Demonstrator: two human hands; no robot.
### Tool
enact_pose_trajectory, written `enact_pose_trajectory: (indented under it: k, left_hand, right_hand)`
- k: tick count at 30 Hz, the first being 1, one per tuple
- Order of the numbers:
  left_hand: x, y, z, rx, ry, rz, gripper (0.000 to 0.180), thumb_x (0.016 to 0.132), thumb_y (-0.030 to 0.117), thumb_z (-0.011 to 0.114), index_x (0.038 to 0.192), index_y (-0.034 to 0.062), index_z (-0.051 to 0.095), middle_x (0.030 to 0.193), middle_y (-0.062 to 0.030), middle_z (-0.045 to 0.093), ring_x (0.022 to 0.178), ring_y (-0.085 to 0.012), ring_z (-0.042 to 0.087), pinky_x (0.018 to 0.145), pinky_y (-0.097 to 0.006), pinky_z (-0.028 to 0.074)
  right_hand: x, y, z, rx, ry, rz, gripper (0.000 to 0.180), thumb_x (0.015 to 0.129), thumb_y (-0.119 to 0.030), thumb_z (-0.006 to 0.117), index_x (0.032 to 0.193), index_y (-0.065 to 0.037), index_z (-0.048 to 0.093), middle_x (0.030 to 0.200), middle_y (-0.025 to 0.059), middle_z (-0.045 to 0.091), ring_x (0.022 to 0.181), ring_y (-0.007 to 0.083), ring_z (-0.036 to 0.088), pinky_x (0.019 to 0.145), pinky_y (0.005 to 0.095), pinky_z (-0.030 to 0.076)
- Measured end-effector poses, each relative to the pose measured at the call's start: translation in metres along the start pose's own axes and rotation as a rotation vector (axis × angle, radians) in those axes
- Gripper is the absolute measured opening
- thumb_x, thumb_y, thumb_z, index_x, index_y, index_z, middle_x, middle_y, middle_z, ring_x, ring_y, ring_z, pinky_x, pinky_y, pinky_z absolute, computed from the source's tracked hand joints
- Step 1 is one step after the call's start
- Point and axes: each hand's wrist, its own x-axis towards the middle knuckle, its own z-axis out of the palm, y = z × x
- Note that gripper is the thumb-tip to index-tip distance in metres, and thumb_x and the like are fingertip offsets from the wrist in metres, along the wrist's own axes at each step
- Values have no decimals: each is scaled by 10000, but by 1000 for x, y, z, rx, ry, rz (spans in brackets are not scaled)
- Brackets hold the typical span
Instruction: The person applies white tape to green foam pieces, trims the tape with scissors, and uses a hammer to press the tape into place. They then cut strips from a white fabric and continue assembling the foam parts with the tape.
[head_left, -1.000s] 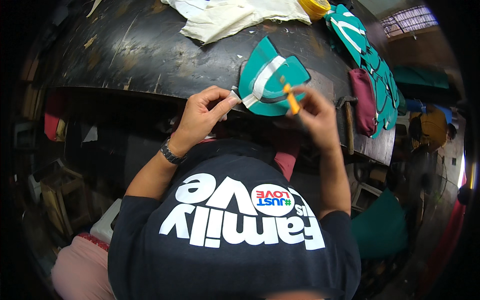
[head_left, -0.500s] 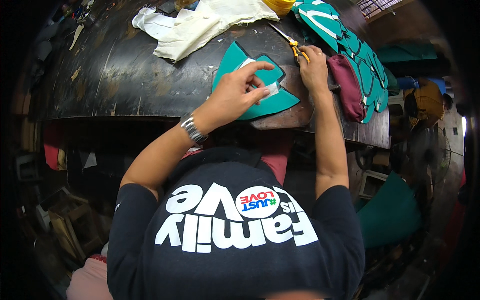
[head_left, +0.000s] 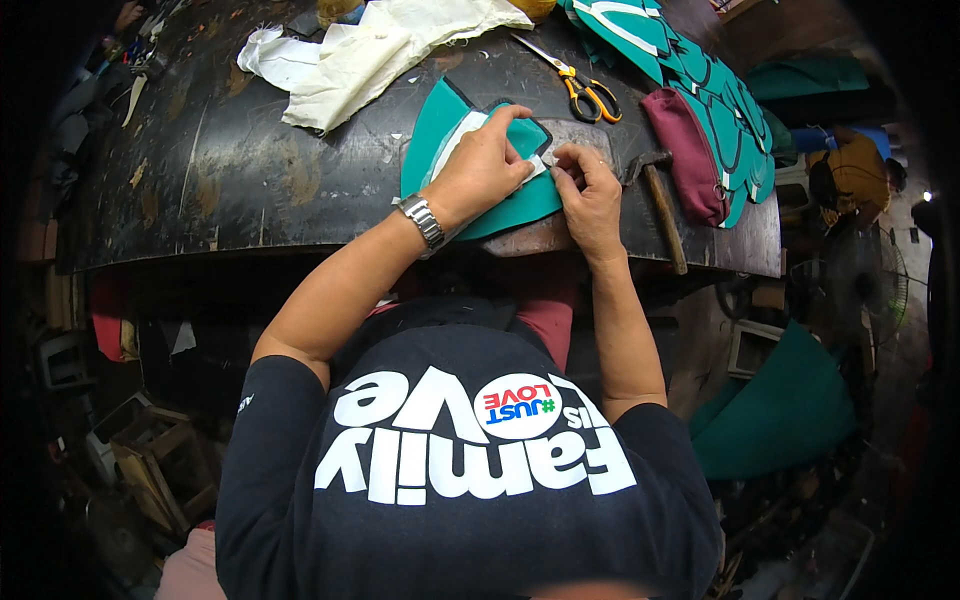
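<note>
A teal shaped piece with a white strip along it lies flat on the dark worktable. My left hand, with a metal watch on the wrist, rests on top of the piece with its fingers curled, holding it down. My right hand is just to the right. Its fingertips pinch the piece's dark-edged right corner against the table. Yellow-handled scissors lie loose on the table just beyond both hands.
A hammer lies right of my right hand, next to a maroon piece and a stack of teal cut pieces. Crumpled white cloth lies at the back. Wooden crates stand below the table's near edge.
The piece was held up with the scissors in my right hand. The scissors were then laid on the table. Both hands now hold the piece down flat.
</note>
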Motion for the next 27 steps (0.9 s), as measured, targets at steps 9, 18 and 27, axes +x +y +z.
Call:
enact_pose_trajectory:
  k: [9, 18, 27]
  left_hand:
    - [1, -2, -1, 54, -1, 43, 616, 811, 78, 717, 1370, 52, 461, 767, -89, 694, 644, -164, 671, 603, -297, 527]
    - [-45, 11, -47, -66, -199, -132, 666, 852, 100, 721, 1442, 109, 412, 756, -31, 643, 656, -67, 567, 596, -253, 473]
    - [-80, 3, -58, -55, -88, -102, 492, 887, 86, 695, 1347, 77, 521, 741, -27, 619, 645, -60, 538, 593, -239, 463]
  right_hand:
    - [-3, 0, 1, -160, -50, -147, 220, 800, 30, 632, 975, -52, 738, 874, 112, 625, 840, 270, 616, 756, 363, 498]
    - [-11, -8, -2, -351, -100, -207, 286, 831, 29, 637, 1074, -90, 730, 977, 110, 638, 935, 278, 603, 816, 356, 493]
    - [-15, -14, -2, -384, -135, -250, 353, 806, 32, 623, 1104, -133, 716, 990, 111, 616, 921, 292, 574, 797, 382, 497]
